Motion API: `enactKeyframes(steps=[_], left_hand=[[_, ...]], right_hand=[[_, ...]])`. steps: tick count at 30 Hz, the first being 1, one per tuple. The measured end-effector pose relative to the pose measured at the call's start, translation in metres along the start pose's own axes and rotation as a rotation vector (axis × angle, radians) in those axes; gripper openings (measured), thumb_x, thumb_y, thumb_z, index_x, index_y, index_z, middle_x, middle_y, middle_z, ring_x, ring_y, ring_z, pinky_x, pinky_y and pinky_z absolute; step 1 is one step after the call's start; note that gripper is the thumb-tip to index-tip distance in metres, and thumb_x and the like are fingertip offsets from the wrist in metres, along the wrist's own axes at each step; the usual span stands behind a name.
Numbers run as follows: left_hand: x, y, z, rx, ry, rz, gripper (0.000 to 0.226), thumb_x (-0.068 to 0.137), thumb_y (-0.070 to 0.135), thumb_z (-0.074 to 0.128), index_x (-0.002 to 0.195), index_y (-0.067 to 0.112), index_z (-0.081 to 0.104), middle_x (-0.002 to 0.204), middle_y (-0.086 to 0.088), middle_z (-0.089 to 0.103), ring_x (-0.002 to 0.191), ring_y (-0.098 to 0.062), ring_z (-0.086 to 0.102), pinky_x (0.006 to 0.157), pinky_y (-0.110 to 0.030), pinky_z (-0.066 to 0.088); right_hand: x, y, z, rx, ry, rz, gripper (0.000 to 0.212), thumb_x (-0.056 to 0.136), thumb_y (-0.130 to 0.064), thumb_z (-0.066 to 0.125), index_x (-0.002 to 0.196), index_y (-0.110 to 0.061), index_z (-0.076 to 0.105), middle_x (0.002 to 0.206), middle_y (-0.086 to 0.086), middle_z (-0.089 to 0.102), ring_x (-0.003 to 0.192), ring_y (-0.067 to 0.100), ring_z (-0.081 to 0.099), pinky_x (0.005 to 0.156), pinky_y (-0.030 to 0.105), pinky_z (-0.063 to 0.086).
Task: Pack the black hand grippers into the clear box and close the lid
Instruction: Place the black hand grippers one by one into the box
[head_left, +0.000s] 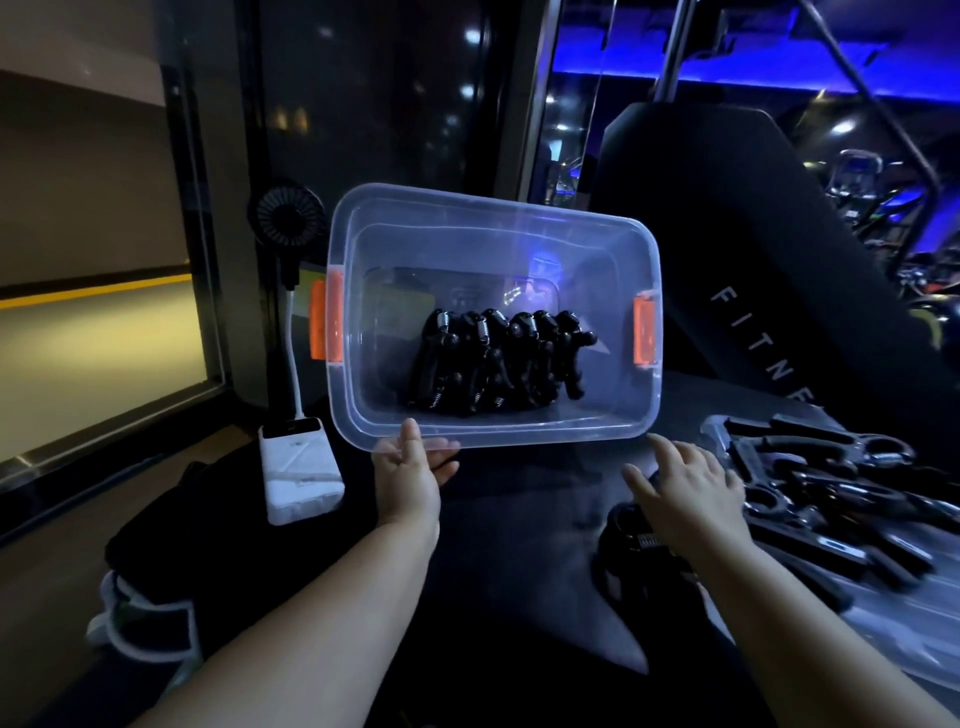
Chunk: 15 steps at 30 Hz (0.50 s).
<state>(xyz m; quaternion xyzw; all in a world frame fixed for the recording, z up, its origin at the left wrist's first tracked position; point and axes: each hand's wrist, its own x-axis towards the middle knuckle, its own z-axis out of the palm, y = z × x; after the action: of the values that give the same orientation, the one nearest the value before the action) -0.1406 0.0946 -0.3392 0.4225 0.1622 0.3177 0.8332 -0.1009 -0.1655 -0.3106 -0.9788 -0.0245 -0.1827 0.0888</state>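
Dim gym, dark counter (519, 509); white power bank (301, 473) at left. Left hand (410, 467), grip clamped on the near rim of the clear box (493, 208), which holds one row of black hand grippers (498, 364); right hand (691, 493), grip apart, fingers spread over a loose gripper (623, 540). Judged about half packed: a pile (831, 493) remains at right and the lid is not fitted; the padding (753, 338) reads "FITNE".
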Motion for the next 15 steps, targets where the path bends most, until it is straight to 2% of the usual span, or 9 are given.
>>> enactKeyframes(steps=[3, 7, 15], left_hand=[[0.0, 0.0, -0.001, 0.006, 0.004, 0.007, 0.021, 0.099, 0.037, 0.041, 0.09, 0.018, 0.041, 0.07, -0.004, 0.067, 0.068, -0.016, 0.071, 0.053, -0.023, 0.051], [0.0, 0.0, -0.001, 0.016, 0.003, 0.007, 0.022, 0.099, 0.037, 0.041, 0.089, 0.018, 0.043, 0.067, -0.002, 0.069, 0.068, -0.016, 0.071, 0.052, -0.022, 0.051], [0.0, 0.0, -0.001, 0.043, 0.001, 0.011, 0.024, 0.1, 0.037, 0.039, 0.09, 0.015, 0.045, 0.067, -0.003, 0.069, 0.066, -0.014, 0.07, 0.052, -0.023, 0.051]], right_hand=[[-0.006, 0.015, 0.0, -0.039, -0.092, 0.057, 0.073, 0.081, -0.077, 0.033, 0.141, -0.036, 0.033, 0.15, -0.002, 0.035, 0.14, 0.022, 0.026, 0.111, 0.051, 0.02], [-0.017, 0.024, 0.002, -0.066, -0.156, 0.013, 0.085, 0.065, -0.091, 0.027, 0.134, -0.043, 0.039, 0.151, -0.006, 0.034, 0.144, 0.018, 0.017, 0.11, 0.047, 0.022], [-0.03, 0.018, 0.008, -0.044, -0.12, -0.045, 0.085, 0.07, -0.085, 0.029, 0.141, -0.04, 0.031, 0.152, 0.001, 0.033, 0.141, 0.024, 0.023, 0.113, 0.04, 0.021]])
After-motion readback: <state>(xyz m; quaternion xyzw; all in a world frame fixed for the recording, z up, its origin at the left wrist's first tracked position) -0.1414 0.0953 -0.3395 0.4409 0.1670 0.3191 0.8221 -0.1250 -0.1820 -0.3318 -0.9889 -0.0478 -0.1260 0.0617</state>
